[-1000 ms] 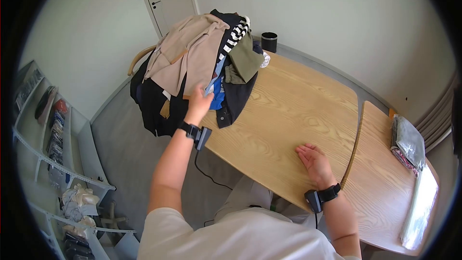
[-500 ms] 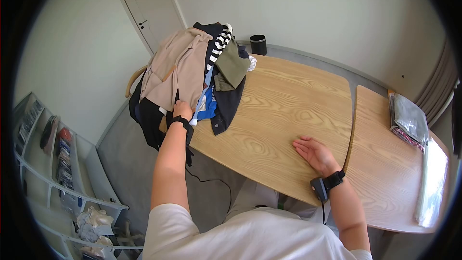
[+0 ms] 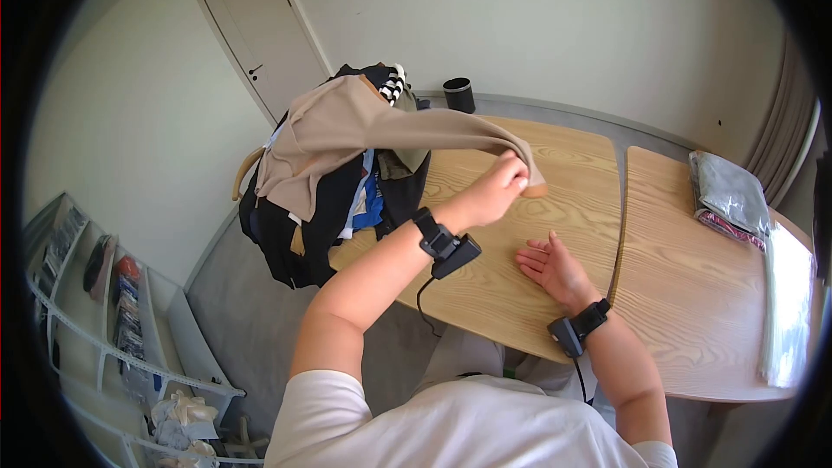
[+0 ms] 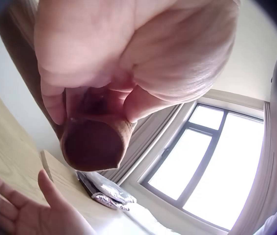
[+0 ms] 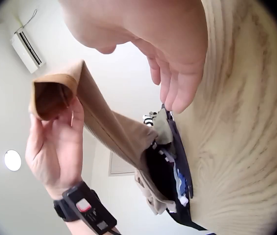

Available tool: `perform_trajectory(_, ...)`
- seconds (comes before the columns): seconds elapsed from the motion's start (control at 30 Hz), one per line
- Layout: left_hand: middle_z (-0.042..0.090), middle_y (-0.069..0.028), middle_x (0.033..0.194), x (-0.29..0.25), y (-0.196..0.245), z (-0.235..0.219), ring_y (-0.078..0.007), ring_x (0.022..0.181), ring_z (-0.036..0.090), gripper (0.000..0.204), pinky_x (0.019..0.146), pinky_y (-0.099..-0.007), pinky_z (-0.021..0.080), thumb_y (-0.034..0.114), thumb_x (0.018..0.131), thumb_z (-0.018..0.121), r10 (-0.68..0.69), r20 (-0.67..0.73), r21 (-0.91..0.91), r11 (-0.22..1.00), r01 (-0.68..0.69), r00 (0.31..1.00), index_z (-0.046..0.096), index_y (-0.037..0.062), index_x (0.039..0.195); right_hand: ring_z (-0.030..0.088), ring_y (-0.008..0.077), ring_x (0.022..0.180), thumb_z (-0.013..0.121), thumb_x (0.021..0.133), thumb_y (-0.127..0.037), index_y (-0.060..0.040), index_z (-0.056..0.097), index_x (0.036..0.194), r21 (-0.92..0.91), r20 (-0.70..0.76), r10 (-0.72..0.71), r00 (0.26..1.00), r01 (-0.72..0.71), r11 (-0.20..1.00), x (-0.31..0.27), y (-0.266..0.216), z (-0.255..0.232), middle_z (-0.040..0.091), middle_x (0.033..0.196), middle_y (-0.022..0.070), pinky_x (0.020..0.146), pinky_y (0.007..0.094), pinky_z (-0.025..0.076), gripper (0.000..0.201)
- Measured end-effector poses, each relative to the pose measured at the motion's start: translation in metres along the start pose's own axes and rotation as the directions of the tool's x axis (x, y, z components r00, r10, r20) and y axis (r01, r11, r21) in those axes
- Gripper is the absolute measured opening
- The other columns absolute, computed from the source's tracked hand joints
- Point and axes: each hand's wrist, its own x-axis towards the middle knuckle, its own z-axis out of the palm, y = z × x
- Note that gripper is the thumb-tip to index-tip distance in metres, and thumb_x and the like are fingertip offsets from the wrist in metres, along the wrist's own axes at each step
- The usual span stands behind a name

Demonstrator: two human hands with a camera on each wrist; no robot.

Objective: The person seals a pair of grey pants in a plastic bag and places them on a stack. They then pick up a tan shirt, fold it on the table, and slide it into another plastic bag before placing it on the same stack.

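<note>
My left hand [image 3: 496, 192] grips a beige jacket [image 3: 334, 126] by one sleeve, close to its tan-trimmed cuff [image 3: 535, 191]. That sleeve stretches through the air over the table, while the jacket's body still lies on a clothes pile. In the left wrist view the cuff's round opening faces the camera, below the curled fingers. Under the jacket are a black garment [image 3: 334, 195], an olive garment [image 3: 404, 162], a striped one [image 3: 394, 85] and something blue [image 3: 373, 201]. My right hand [image 3: 556, 273] is held palm up with relaxed fingers near the table's front edge, holding nothing.
The pile covers the left end of the wooden table [image 3: 572, 199]. A second table [image 3: 676, 295] adjoins on the right, bearing plastic-bagged clothes [image 3: 732, 191] and clear plastic wrapping [image 3: 787, 312]. A black bin [image 3: 459, 95] stands behind; shelves [image 3: 178, 316] line the left side.
My left hand has moved from the near side of the pile to the right, drawing the jacket's sleeve out over the table. The right hand has stayed nearly in place.
</note>
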Motion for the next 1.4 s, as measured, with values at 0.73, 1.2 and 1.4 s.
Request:
perform_trajectory(0.73,0.042,-0.0282,0.136,-0.140,-0.048,-0.031,-0.0377,0.126,0.042,0.083,0.105,-0.0384,0.035,0.041,0.078,0.069,-0.809,0.080,0.599,0.506,0.620,0.583,0.034,-0.0059,0.136,0.062,0.0270,0.080,0.044,0.085,-0.007,0.0058,0.052,0.107,0.206,-0.170,-0.068,0.983,0.103,0.973,-0.030,-0.025,0.025,0.062,0.093,0.0167,0.071,0.0365,0.055,0.026)
perform_trajectory(1.2,0.037,-0.0272,0.139,-0.030,-0.037,0.095,-0.0378,0.126,0.041,0.066,0.102,-0.0368,0.037,0.033,0.082,0.066,-0.307,0.508,0.326,0.933,0.150,0.805,0.041,0.0056,0.137,0.065,0.0208,0.083,0.043,0.093,-0.018,0.0018,0.056,0.106,-0.254,-0.487,-0.793,0.365,0.810,0.529,-0.326,-0.104,-0.027,0.066,0.092,0.0114,0.073,0.0314,0.056,0.028)
perform_trajectory(1.4,0.051,-0.0182,0.106,-0.019,-0.019,0.132,-0.0359,0.096,0.056,0.029,0.082,-0.0429,0.048,0.014,0.075,0.072,-0.057,0.545,0.338,0.928,-0.158,0.837,0.055,0.0091,0.098,0.060,0.0177,0.088,0.042,0.086,-0.002,0.0007,0.055,0.109,-0.498,-0.617,-0.710,0.340,0.529,0.687,-0.341,-0.057,-0.035,0.061,0.099,0.0093,0.080,0.0310,0.050,0.026)
